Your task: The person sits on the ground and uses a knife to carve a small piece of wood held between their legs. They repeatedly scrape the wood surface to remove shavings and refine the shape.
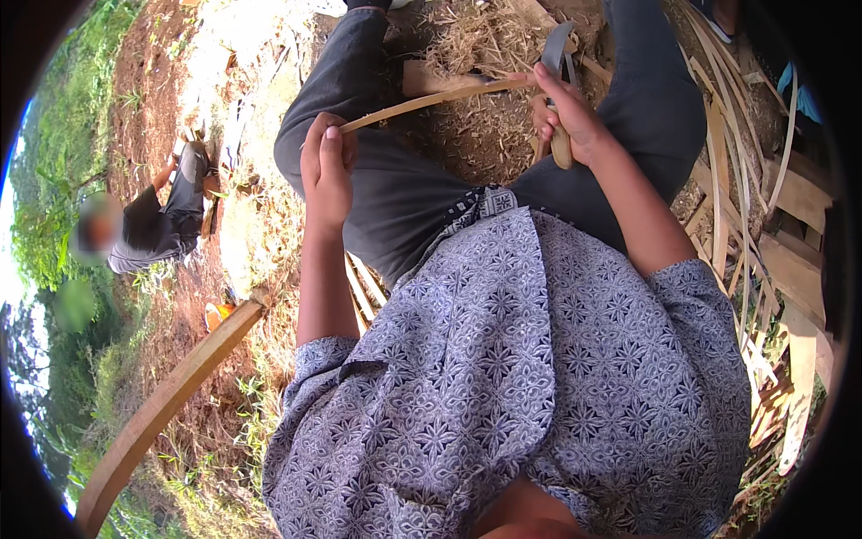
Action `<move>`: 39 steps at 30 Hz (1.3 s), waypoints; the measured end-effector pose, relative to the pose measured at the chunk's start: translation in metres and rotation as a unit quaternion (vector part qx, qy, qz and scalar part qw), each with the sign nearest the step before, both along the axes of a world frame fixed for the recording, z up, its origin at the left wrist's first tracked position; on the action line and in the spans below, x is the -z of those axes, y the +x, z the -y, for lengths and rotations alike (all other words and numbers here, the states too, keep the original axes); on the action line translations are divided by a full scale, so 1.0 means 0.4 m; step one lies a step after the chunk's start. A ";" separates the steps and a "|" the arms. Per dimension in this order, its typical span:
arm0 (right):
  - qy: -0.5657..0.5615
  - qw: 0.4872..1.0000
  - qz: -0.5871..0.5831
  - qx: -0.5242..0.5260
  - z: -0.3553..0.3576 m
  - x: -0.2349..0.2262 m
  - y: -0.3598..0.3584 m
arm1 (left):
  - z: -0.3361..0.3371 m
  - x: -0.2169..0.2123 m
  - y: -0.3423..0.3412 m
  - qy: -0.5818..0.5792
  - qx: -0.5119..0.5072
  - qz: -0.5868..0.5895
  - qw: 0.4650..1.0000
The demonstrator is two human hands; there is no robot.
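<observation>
Overbending the wooden strip (431, 99) could snap it; the left grip (327, 172), near eleven o'clock, pinches one end; the right grip (575, 124), near one, clasps a curved knife (556, 49).

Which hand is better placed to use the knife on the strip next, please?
Probably the right hand: it holds the knife near one end of the strip, while the left hand grips the other end.
</observation>
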State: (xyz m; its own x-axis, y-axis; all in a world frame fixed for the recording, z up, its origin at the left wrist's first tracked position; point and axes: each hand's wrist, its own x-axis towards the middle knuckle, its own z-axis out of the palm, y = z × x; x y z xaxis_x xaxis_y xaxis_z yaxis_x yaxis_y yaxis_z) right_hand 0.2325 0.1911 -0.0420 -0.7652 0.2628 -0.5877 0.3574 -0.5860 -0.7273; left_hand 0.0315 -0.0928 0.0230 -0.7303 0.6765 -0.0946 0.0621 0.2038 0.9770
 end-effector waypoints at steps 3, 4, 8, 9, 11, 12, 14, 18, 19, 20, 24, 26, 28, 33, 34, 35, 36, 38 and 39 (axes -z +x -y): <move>0.024 1.000 0.003 0.014 0.071 -0.003 -0.001 | 0.024 0.001 0.001 0.045 0.006 0.030 0.998; 0.050 0.998 0.019 0.019 0.057 -0.044 0.006 | -0.006 0.007 0.001 0.075 0.003 0.052 0.996; 0.048 0.997 0.028 0.046 0.098 -0.034 0.054 | -0.081 0.044 -0.042 0.089 -0.076 0.114 0.987; 0.042 0.997 0.031 0.053 0.109 -0.029 0.060 | -0.102 0.044 -0.035 0.104 -0.104 0.180 0.973; 0.043 0.996 0.042 0.059 0.139 -0.024 0.058 | -0.128 0.077 0.016 0.161 -0.190 0.354 0.902; 0.053 0.996 0.046 0.063 0.152 -0.027 0.050 | -0.138 0.063 0.044 0.158 -0.170 0.397 0.888; 0.061 0.993 0.056 0.079 0.167 -0.020 0.037 | -0.158 0.085 0.115 0.134 -0.122 0.428 0.885; 0.105 0.993 0.030 0.054 0.167 -0.011 0.028 | -0.189 0.124 0.125 0.141 -0.035 0.409 0.901; 0.130 0.990 0.034 0.039 0.169 -0.006 0.025 | -0.192 0.131 0.121 0.137 -0.031 0.379 0.915; 0.156 0.987 0.038 0.026 0.167 -0.006 0.020 | -0.193 0.124 0.114 0.134 -0.025 0.349 0.927; 0.231 0.973 0.014 0.000 0.178 -0.024 -0.004 | -0.189 0.113 0.102 0.137 -0.036 0.305 0.942; 0.275 0.960 0.003 -0.059 0.175 -0.028 -0.002 | -0.185 0.113 0.103 0.125 -0.053 0.269 0.954; 0.236 0.970 0.004 -0.062 0.182 -0.020 -0.001 | -0.176 0.109 0.091 0.079 -0.023 0.219 0.972; 0.205 0.978 0.017 -0.038 0.101 -0.071 -0.019 | -0.116 -0.068 0.010 -0.172 0.102 -0.176 0.964; 0.229 0.973 0.030 -0.021 0.062 -0.083 -0.019 | -0.112 -0.161 -0.005 -0.051 0.032 -0.201 0.978; 0.233 0.971 0.047 -0.007 0.022 -0.106 -0.021 | -0.087 -0.260 -0.034 0.004 0.010 -0.203 0.979; 0.239 0.968 0.069 0.011 -0.025 -0.131 -0.019 | -0.068 -0.335 -0.065 0.079 0.009 -0.222 0.972; 0.262 0.961 0.084 0.043 -0.135 -0.159 -0.003 | -0.031 -0.455 -0.092 0.202 0.053 -0.290 0.934; 0.261 0.960 0.086 0.060 -0.183 -0.165 0.004 | -0.020 -0.503 -0.095 0.240 0.093 -0.325 0.910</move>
State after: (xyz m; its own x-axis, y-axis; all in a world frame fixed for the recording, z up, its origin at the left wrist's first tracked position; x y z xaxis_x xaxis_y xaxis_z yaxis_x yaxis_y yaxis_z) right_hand 0.2342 0.2643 0.0238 -0.6148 0.6356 -0.4670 0.4510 -0.2024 -0.8693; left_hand -0.0066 -0.0847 0.2243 -0.3959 0.6432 0.6554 0.6481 -0.3099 0.6956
